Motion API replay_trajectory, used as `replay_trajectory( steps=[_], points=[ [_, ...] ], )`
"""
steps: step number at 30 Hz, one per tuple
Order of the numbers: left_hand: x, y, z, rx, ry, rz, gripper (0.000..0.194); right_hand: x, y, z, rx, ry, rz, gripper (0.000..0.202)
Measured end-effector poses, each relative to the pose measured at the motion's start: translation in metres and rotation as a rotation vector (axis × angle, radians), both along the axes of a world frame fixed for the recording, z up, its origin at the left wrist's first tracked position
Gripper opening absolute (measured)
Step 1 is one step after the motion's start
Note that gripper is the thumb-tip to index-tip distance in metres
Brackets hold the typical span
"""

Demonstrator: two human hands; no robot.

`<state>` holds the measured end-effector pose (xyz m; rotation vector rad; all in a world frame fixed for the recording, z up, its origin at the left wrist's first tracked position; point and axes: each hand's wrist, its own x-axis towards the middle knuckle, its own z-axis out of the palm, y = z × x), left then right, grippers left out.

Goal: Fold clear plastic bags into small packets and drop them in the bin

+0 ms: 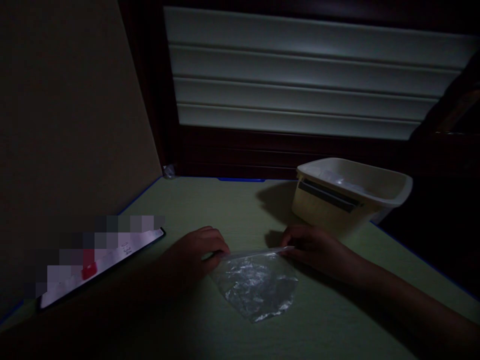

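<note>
A clear plastic bag (258, 285) lies crinkled on the green tabletop in front of me, its top edge toward the far side. My left hand (200, 250) pinches the bag's upper left corner between thumb and fingers. At the upper right corner, my right hand (309, 245) is closed on the same edge. The edge runs fairly straight between both hands, and the bag looks flat. Dim light hides whether anything is inside it.
A cream plastic bin (326, 202) with a dark handle stands at the right back, holding clear plastic. On the left, a lit phone or tablet (112, 260) leans by the wall. A small crumpled clear piece (169, 171) sits in the far corner of the table (180, 200).
</note>
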<state>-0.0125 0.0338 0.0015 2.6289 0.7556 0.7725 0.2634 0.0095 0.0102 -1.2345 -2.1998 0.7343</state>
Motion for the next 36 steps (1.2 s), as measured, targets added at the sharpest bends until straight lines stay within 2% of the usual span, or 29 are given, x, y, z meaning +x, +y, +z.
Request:
replay_trajectory(
  steps=[3,6,13,18,20,22,25,30,33,36],
  points=[
    [-0.002,0.000,-0.001,0.073,0.053,-0.032,0.019,0.001,-0.001,0.000,0.157,-0.098,0.100,0.011],
    [-0.004,-0.001,0.002,0.111,0.130,-0.063,0.019,0.002,-0.002,0.001,0.242,-0.176,0.132,0.016],
    [-0.003,-0.008,0.013,0.268,0.362,-0.017,0.021,0.001,-0.009,0.005,0.314,-0.327,0.138,0.023],
    [-0.002,-0.011,0.016,0.337,0.501,-0.014,0.017,-0.002,-0.014,0.008,0.377,-0.438,0.124,0.018],
    [-0.002,-0.012,0.017,0.342,0.516,-0.026,0.018,-0.003,-0.016,0.009,0.416,-0.493,0.139,0.016],
    [-0.003,-0.012,0.017,0.346,0.513,-0.089,0.017,-0.004,-0.017,0.010,0.446,-0.528,0.148,0.016],
    [-0.003,-0.013,0.016,0.346,0.501,-0.169,0.016,-0.004,-0.017,0.011,0.451,-0.509,0.150,0.020],
    [-0.005,-0.012,0.017,0.361,0.493,-0.182,0.017,-0.006,-0.018,0.017,0.395,-0.420,0.106,0.026],
    [-0.006,-0.012,0.017,0.383,0.501,-0.184,0.018,-0.020,-0.024,0.030,0.326,-0.345,0.109,0.034],
    [-0.007,-0.015,0.018,0.380,0.522,-0.166,0.020,-0.044,-0.033,0.043,0.243,-0.337,0.202,0.038]
  ],
)
